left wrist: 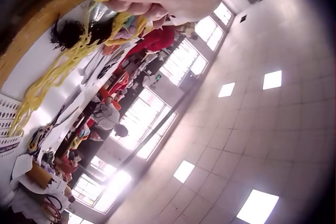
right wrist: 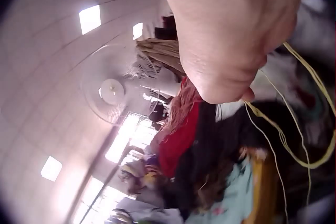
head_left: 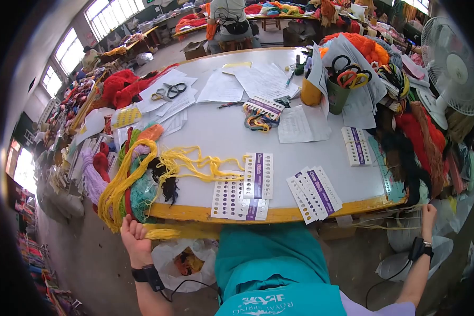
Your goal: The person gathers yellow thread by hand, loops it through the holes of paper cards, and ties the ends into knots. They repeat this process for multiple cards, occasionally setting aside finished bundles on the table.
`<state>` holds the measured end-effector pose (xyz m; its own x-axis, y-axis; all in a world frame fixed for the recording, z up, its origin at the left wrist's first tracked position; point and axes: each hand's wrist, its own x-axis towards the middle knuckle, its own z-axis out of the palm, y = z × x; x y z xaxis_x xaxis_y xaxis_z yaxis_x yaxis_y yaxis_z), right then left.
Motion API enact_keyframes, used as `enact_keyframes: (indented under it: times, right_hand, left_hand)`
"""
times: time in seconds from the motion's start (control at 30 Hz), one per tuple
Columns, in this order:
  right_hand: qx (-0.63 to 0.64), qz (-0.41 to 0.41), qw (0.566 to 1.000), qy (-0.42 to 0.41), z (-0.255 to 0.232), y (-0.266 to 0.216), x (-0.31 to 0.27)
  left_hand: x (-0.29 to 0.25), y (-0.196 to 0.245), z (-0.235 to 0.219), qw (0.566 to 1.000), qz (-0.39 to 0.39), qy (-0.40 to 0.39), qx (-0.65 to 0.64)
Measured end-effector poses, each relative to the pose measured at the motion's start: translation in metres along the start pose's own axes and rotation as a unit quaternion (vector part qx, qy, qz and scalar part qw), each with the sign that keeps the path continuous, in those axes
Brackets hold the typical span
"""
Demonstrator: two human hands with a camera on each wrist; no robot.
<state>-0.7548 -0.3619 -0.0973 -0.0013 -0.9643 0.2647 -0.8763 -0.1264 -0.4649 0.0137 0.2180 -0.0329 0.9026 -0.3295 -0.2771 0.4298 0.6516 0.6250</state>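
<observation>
In the head view, your left hand is low beside the desk's left front corner, its grip curled round a bundle of yellow yarn that stretches sideways below the front edge of the desk towards your teal apron. Your right hand is well apart from it, just past the right front corner, its grip pinching thin pale yellow strands that trail back along that edge; you can't tell from here whether they join the bundle. Near your left hand, a yellow skein hangs over a teal skein and other coloured yarn, with loose yellow lengths crossing the desk to the punched cards. More cards lie overlapped to their right, and scissors rest on papers farther back. In the left wrist view, your bent fingers cross the top of the frame and the yellow bundle shows beside them; your thumb is not clear. In the right wrist view, the strands come out beneath your closed fingers, one part curving in a loose loop, others hanging down, with dark yarn and a white fan beyond.
</observation>
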Motion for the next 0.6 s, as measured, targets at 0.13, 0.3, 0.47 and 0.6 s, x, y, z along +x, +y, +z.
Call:
enact_keyframes:
  times: [0.13,0.3,0.47,0.6]
  right_hand:
    - [-0.215,-0.095,0.972,0.024,-0.028,-0.111,-0.01]
    - [0.205,-0.208,0.952,-0.091,0.019,-0.214,-0.004]
    - [0.6,-0.019,0.751,-0.274,0.062,-0.307,-0.009]
    - [0.676,0.039,0.643,-0.358,0.091,-0.351,-0.008]
  left_hand:
    - [-0.021,-0.022,0.037,0.999,0.007,-0.011,0.029]
    - [-0.037,-0.09,0.072,0.974,-0.153,-0.167,0.022]
    - [-0.063,-0.134,0.132,0.926,-0.25,-0.284,-0.017]
    - [-0.066,-0.158,0.162,0.904,-0.287,-0.315,-0.029]
